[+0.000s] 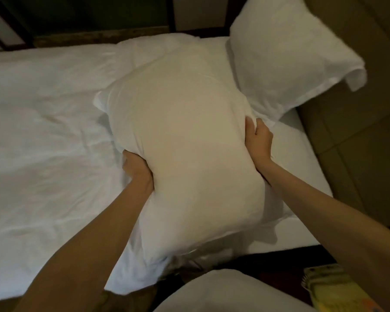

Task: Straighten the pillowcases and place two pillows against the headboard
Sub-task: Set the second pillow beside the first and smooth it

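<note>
A big white pillow [185,140] fills the middle of the view, held over the near side of the bed. My left hand [136,168] grips its left edge, fingers sunk into the fabric. My right hand [258,140] pinches its right edge. A second white pillow [286,61] leans at the upper right against the tan padded headboard [356,122], its loose case end flopping over to the right. The bed [43,131] has a wrinkled white sheet.
A dark wooden frame [95,39] runs along the far side of the bed. Another white cushion-like shape [223,293] sits at the bottom centre, beside a yellow object [331,289] at the bottom right.
</note>
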A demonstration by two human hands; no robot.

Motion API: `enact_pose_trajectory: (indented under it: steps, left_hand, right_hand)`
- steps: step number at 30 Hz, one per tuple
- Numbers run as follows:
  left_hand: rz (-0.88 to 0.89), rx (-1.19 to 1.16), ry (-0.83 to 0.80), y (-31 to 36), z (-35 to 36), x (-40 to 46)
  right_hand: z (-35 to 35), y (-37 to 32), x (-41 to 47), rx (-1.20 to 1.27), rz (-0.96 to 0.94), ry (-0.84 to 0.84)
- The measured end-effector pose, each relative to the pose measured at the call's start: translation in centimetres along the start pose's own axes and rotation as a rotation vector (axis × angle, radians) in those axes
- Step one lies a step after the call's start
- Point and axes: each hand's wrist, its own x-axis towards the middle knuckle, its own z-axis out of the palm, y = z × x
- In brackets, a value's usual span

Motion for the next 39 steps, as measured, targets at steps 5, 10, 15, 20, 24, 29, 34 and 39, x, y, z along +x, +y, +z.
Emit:
enact_pose_trajectory:
  steps: [5,10,15,20,24,29,34,39]
  left_hand:
    - [0.077,0.022,-0.134,-1.9,7.7,-5.5]
    - [0.128,0.056,-0.202,-3.8,11.9,-8.0]
    - [0.197,0.165,-0.112,-6.0,11.3,-6.7]
    - [0.213,0.355,0.012,-7.7,7.1,-2.7]
    - [-0.031,0.486,-0.018,-8.0,3.1,3.0]
    - [-0.055,0.687,-0.128,-6.2,1.3,5.3]
    - [-0.022,0.576,-0.286,-5.4,2.9,4.6]
    - [-0.043,0.491,-0.333,-5.4,2.9,4.0]
  right_hand:
    - [-8.6,4.6,1.7,0.002,0.078,0.167]
    - [-12.5,8.5,2.3,0.041,0.206,0.149]
    - [-11.4,10.9,2.4,0.301,0.498,-0.094]
    - [-6.6,12.0,2.7,0.430,0.806,-0.379]
    - [-2.4,10.9,3.3,0.338,0.798,-0.544]
    - [1.5,7.8,5.5,0.478,0.651,-0.774]
    - [3.4,6.3,4.6,0.226,0.601,-0.465]
    - [-1.0,3.1,3.7,0.358,0.431,-0.489]
